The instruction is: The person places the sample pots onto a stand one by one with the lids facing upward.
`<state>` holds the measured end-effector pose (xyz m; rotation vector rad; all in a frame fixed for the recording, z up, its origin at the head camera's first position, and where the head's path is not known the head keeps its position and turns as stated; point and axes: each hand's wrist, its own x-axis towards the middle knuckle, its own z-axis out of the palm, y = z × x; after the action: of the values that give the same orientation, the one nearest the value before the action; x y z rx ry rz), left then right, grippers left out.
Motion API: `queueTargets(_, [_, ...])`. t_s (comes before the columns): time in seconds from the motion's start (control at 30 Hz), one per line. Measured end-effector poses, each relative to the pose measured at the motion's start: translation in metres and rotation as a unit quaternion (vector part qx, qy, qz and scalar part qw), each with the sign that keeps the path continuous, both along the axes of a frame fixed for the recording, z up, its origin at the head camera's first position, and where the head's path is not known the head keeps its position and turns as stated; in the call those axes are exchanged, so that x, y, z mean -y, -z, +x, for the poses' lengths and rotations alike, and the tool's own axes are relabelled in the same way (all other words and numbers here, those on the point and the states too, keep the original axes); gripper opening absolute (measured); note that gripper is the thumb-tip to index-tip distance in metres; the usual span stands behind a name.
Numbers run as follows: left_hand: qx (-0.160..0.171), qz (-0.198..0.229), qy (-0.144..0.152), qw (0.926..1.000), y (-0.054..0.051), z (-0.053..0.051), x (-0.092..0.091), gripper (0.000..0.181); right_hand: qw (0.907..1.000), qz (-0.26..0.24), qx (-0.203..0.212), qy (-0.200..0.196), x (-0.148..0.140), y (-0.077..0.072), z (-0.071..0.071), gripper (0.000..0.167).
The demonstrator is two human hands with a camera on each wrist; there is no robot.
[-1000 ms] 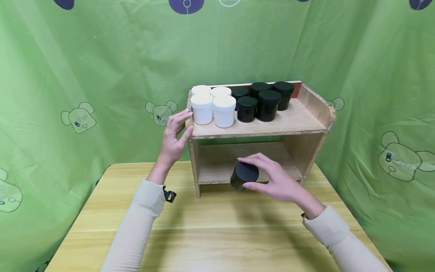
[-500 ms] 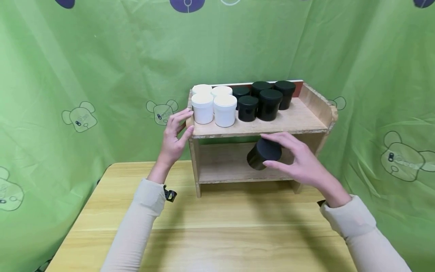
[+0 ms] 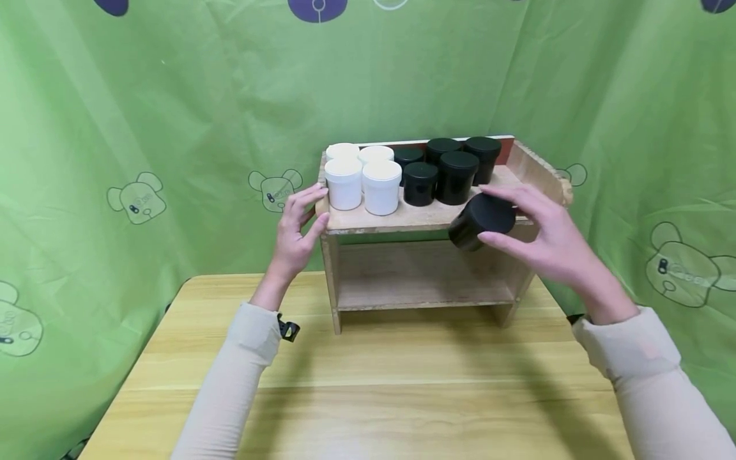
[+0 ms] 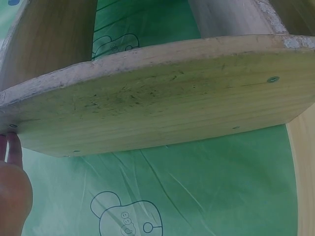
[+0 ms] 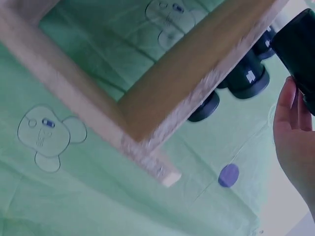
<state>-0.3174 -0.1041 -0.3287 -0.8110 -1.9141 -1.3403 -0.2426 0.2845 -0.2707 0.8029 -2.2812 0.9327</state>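
Observation:
My right hand grips a black lidded jar between thumb and fingers. The jar is tilted, in the air at the front edge of the wooden shelf's top board, towards the right. In the right wrist view this jar shows at the right edge, with the fingers below it. My left hand holds the shelf's left side near its top front corner; the left wrist view shows fingers against the outer panel. Several white jars stand upright at the top board's left, with several black jars beside them.
The two-level shelf stands on a wood-grain table, its lower board behind my arms. A raised right side panel and a back rail bound the top board. A green curtain hangs behind and at both sides.
My right hand has lifted the black jar up and to the right, from in front of the lower board to the top board's edge. The left hand stays at the shelf's corner.

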Motion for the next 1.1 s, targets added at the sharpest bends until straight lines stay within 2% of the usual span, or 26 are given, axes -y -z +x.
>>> queueTargets(0.1, [-0.001,0.000,0.001,1.0000,-0.003,0.006,-0.001,0.040,0.9998,-0.015,-0.003,0.010,-0.006,-0.008,-0.004,0.071])
queueTargets(0.3, [-0.001,0.001,0.005,1.0000,-0.003,0.006,-0.002,0.040,0.9985,-0.046,0.016,0.025,-0.018,-0.021,-0.012,0.065])
queueTargets(0.53, [-0.006,0.001,0.001,1.0000,0.013,-0.016,0.002,0.042,0.9976,-0.028,0.024,0.059,-0.032,-0.032,-0.021,0.061])
queueTargets(0.73, [-0.015,0.003,0.016,0.9997,0.014,-0.021,0.004,0.042,0.9945,-0.028,0.047,0.089,-0.047,-0.040,-0.026,0.061])
queueTargets(0.97, [-0.009,0.003,0.011,0.9999,0.013,-0.019,0.001,0.042,0.9905,-0.022,0.069,0.117,-0.055,-0.050,-0.034,0.061])
queueTargets(1.03, [-0.006,0.007,0.008,0.9999,0.012,-0.016,0.000,0.042,0.9888,-0.015,0.080,0.125,-0.056,-0.052,-0.039,0.062])
queueTargets(1.1, [-0.002,0.009,0.009,0.9999,0.007,-0.009,-0.002,0.041,0.9873,-0.008,0.090,0.131,-0.056,-0.053,-0.043,0.062])
